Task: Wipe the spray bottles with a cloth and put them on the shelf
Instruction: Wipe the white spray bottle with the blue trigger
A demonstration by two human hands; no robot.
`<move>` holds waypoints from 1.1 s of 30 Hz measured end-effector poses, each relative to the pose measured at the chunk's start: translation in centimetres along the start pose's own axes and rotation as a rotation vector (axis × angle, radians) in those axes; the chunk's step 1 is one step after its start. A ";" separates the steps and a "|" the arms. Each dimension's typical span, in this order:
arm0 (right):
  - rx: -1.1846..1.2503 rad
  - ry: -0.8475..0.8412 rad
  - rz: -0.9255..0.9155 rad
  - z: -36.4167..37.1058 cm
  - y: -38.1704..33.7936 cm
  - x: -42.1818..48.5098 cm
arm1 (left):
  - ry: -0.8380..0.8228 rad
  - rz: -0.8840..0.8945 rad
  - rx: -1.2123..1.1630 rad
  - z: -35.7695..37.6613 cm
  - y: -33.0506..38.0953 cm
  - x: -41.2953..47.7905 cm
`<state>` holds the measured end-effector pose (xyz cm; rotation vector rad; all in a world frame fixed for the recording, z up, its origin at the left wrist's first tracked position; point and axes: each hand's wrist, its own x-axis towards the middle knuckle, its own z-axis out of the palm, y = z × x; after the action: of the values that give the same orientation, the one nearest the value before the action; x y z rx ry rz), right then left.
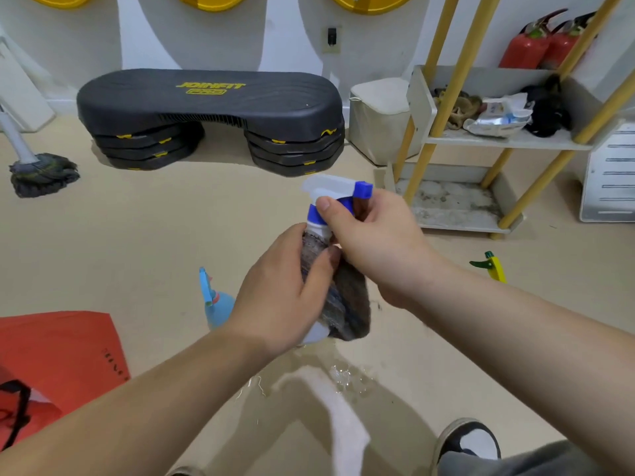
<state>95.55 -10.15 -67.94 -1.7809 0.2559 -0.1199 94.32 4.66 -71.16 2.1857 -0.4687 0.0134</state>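
I hold a white spray bottle (318,228) with a blue collar and blue nozzle in mid-air over the floor. My right hand (374,242) grips its neck just under the trigger head. My left hand (285,286) wraps a dark grey cloth (347,304) around the bottle's body. A light blue spray bottle (214,304) stands on the floor just left of my left hand. Farther right on the floor, a yellow spray bottle with a green trigger (493,266) shows behind my right forearm. The white shelf with yellow poles (508,140) stands at the back right.
Spilled water (340,376) glistens on the floor below the bottle. A black step platform (209,115) sits ahead, a mop (41,173) at left, an orange bag (58,352) near left. The shelf holds rags and a wipes pack (498,116). My shoe (470,441) is bottom right.
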 end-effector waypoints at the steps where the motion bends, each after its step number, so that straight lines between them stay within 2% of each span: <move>1: 0.000 0.001 0.008 0.0 -0.2 0.1 | -0.022 -0.005 -0.036 -0.2 -0.4 0.1; 2: 0.003 0.009 0.016 0.0 -0.3 0.2 | -0.044 -0.067 -0.100 -0.3 -0.9 0.3; 5: 0.005 0.021 0.016 -0.4 -0.3 0.4 | -0.071 -0.473 -0.408 -0.7 -1.4 1.1; 6: 0.001 0.017 0.016 -0.4 -0.2 0.4 | -0.067 -0.523 -0.437 -0.5 -1.2 1.1; 7: -0.003 0.010 0.018 -0.4 -0.1 0.3 | -0.054 -0.487 -0.388 -0.3 -1.0 1.0; 10: 0.013 -0.010 0.029 -0.2 0.3 0.1 | 0.001 -0.192 -0.108 0.5 0.2 0.1; 13: 0.066 -0.036 0.064 0.1 0.4 0.1 | 0.005 -0.045 -0.052 0.3 0.1 0.1; 15: 0.118 -0.007 0.090 -0.1 0.3 0.6 | -0.016 -0.076 -0.112 0.0 -0.9 0.1; 19: 0.269 0.139 0.151 -1.7 -0.3 1.8 | -0.062 -0.426 -0.312 0.5 -2.6 -0.4; 22: 0.367 0.183 0.197 -2.3 -0.4 1.9 | -0.046 -0.569 -0.422 1.5 -2.4 -1.0; 27: 0.401 0.174 0.207 -2.6 -0.1 1.8 | 0.004 -0.497 -0.325 2.1 -1.8 -1.2; 29: 0.388 0.151 0.193 -2.6 -0.2 1.6 | -0.001 -0.387 -0.233 2.2 -2.0 -1.4; 33: 0.289 0.057 0.150 -1.8 -0.1 1.0 | -0.057 -0.112 0.127 1.5 -1.3 -1.2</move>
<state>96.11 -12.05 -67.55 -1.4675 0.3922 -0.0950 93.44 4.62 -73.25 2.3397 -0.3862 -0.0820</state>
